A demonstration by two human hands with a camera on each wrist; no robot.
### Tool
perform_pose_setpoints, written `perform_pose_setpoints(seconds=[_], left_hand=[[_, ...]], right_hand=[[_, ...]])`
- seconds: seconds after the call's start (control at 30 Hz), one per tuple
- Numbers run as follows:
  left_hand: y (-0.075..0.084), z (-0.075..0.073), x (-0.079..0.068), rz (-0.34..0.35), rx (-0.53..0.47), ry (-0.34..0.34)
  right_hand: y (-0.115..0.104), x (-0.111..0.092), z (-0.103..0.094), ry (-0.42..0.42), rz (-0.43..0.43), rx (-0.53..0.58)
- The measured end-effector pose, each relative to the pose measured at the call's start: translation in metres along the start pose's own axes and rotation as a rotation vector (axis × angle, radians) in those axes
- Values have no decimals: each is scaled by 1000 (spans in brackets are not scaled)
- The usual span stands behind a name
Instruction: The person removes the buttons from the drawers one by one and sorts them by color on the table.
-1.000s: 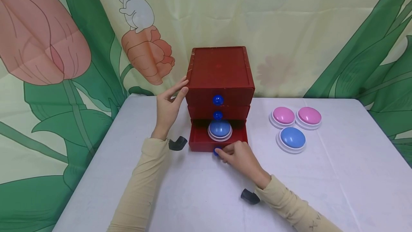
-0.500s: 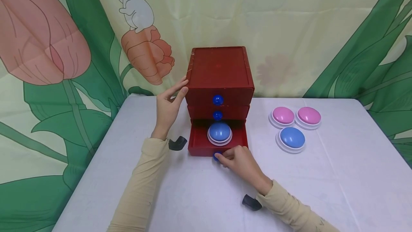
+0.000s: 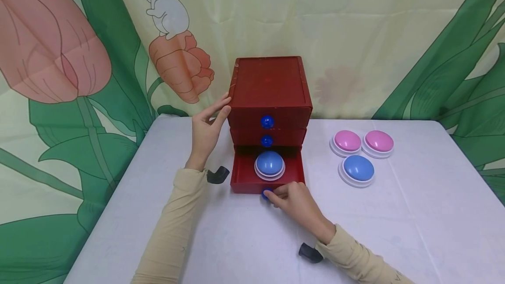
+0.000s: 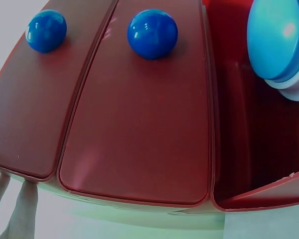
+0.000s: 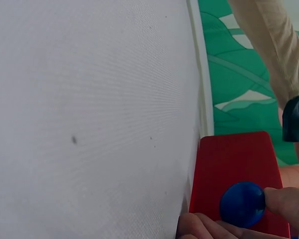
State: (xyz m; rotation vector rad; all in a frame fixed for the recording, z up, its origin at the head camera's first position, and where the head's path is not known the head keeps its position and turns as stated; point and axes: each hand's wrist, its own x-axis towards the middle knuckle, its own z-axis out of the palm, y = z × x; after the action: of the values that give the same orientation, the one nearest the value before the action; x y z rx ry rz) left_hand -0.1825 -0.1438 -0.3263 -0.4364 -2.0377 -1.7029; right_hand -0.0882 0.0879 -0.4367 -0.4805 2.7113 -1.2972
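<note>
A dark red drawer cabinet [image 3: 270, 82] with blue round knobs stands at the table's back. Its bottom drawer [image 3: 242, 179] is pulled out, and inside lies a blue push button light [image 3: 269, 163] on a white base. My right hand [image 3: 297, 203] pinches the bottom drawer's blue knob [image 5: 242, 204] between thumb and fingers. Against the cabinet's left side rests my left hand [image 3: 207, 130], fingers extended near the upper edge. In the left wrist view, the upper two drawers [image 4: 139, 109] are closed, and only fingertips [image 4: 24, 209] show at the lower left.
To the right of the cabinet lie two pink push button lights [image 3: 347, 141] and another blue push button light [image 3: 358, 169], on the white-covered table [image 3: 414, 214]. A printed cloth [image 3: 355, 34] hangs just behind the cabinet. Black wrist cameras [image 3: 311, 253] sit by both sleeves.
The bottom drawer has slid further out toward me, carrying the blue push button light. My right hand has moved back with its knob, while my left hand stays put.
</note>
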Motion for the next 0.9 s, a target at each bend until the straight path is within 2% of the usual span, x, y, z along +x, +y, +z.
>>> perform_pose_setpoints(seconds=[0.43,0.9], left_hand=[[1,-1,0,4,-5,-2],[-1,0,0,4,-1,-1]], right_hand=[[-1,-4,0,-12,6,16],[-7,-9,-23,-7,-42,6]])
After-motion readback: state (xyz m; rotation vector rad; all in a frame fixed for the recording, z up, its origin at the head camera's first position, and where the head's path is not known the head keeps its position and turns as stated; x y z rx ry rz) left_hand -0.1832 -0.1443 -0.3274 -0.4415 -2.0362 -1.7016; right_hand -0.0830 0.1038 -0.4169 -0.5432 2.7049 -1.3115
